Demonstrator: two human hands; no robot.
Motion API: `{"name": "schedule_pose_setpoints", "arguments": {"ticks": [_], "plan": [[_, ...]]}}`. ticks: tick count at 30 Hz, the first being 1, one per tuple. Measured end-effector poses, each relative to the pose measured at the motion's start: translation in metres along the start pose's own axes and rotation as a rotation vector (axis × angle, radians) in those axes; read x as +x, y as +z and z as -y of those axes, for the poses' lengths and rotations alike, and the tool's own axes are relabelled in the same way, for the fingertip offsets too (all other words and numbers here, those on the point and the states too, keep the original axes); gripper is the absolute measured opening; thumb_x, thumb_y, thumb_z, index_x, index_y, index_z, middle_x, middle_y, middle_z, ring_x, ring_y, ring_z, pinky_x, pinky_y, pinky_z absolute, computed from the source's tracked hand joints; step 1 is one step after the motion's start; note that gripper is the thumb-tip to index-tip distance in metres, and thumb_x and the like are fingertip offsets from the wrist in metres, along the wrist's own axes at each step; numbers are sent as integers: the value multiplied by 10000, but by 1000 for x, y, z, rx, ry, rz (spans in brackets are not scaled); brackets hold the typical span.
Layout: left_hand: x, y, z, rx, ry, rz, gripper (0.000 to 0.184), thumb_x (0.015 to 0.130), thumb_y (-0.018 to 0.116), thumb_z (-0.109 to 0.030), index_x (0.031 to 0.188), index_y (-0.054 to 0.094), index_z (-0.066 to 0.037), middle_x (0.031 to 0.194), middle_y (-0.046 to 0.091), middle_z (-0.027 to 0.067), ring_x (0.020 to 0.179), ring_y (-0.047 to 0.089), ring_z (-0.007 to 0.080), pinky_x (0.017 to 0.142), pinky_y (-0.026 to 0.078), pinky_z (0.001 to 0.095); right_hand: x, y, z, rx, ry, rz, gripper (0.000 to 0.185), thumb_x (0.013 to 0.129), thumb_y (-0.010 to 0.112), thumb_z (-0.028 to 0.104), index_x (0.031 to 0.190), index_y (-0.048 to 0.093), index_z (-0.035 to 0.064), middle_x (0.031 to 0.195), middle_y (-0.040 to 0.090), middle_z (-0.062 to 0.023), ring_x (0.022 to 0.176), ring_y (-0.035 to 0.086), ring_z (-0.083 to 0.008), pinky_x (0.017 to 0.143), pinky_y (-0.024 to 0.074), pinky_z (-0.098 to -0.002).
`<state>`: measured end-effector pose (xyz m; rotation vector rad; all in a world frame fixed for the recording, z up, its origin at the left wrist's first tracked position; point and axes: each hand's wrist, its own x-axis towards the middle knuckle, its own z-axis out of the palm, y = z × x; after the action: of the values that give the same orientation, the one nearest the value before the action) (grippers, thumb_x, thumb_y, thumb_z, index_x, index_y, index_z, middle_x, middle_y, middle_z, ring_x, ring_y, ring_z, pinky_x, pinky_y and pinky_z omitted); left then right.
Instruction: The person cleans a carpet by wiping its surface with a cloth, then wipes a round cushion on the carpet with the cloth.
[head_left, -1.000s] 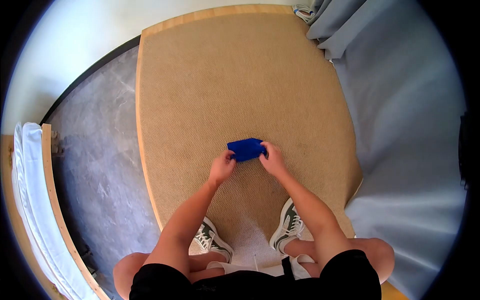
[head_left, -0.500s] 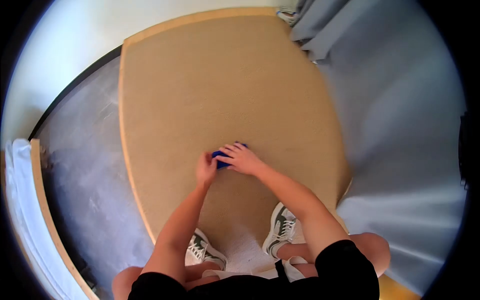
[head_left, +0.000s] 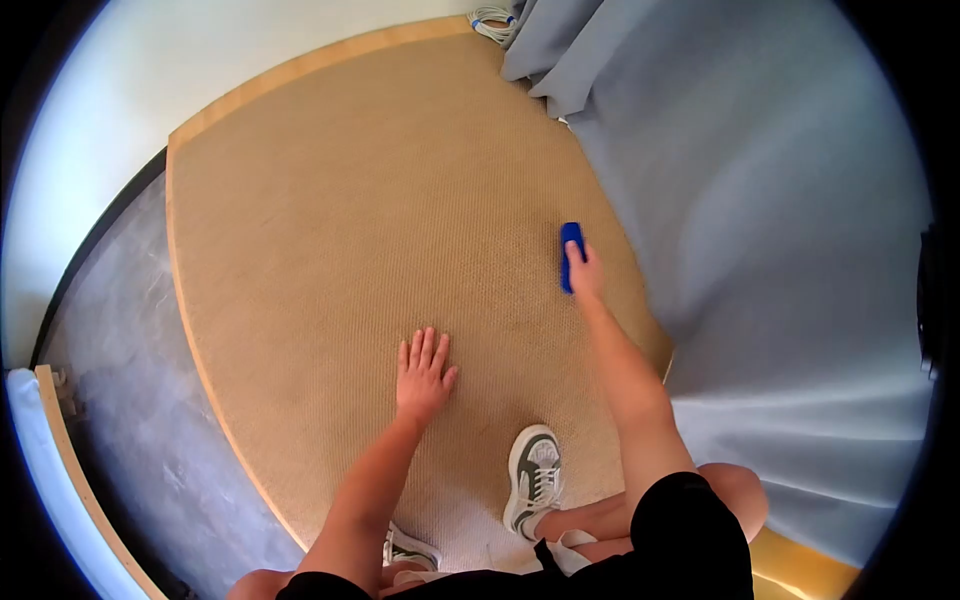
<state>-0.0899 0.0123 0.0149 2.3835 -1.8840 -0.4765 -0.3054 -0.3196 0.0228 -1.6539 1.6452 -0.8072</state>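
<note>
Over the right part of the tan carpet point(head_left: 380, 220), my right hand point(head_left: 588, 270) is closed around a long blue brush point(head_left: 571, 234). The brush lies lengthwise away from me, and its underside is hidden against the carpet. My palm and fingers cover part of its right side. My left hand point(head_left: 424, 380) rests flat on the carpet, nearer to me and to the left, fingers stretched out and holding nothing.
A grey curtain point(head_left: 760, 250) hangs along the carpet's right edge. Coiled white cable point(head_left: 492, 24) lies at the far corner. Wooden edging point(head_left: 185, 300) borders the carpet, with grey floor point(head_left: 130, 330) beyond. My shoe point(head_left: 535, 480) stands close to me.
Both hands were together at the brush in front of me. My right hand has carried it to the right and forward; my left has let go and come down flat on the carpet.
</note>
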Motion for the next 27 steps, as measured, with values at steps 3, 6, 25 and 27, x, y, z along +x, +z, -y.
{"name": "schedule_pose_setpoints", "arguments": {"ticks": [3,6,25,27], "plan": [[3,8,1,12,1,32,694,1055,362,-538,1638,268,-173,1717,185,99,1593,112,294,1292,46,514,53,-45,-10,-217,108,-38,543,981,639,442,1357,638,50,1213,710,-188,1084,677,-346,973,508,-422],[3,6,1,7,-9,62,704,1050,370,-546,1633,278,-164,1716,181,110,1592,103,312,1288,45,532,99,-55,-48,-306,45,-132,578,983,630,453,1432,586,92,1352,640,-190,1224,610,-366,1077,450,-453],[4,11,1,89,-8,76,704,1021,405,-547,1605,359,-157,1689,261,136,1577,168,341,1279,62,581,163,-37,-100,-619,-289,-120,513,1053,525,329,1502,481,86,1583,441,-183,1452,426,-365,1187,364,-440],[5,10,2,39,-3,74,716,1019,405,-521,1606,341,-116,1693,230,168,1580,136,369,1278,44,588,130,-16,-61,-455,-169,-25,499,1032,553,271,1482,497,62,1581,445,-184,1446,433,-367,1180,376,-451]]}}
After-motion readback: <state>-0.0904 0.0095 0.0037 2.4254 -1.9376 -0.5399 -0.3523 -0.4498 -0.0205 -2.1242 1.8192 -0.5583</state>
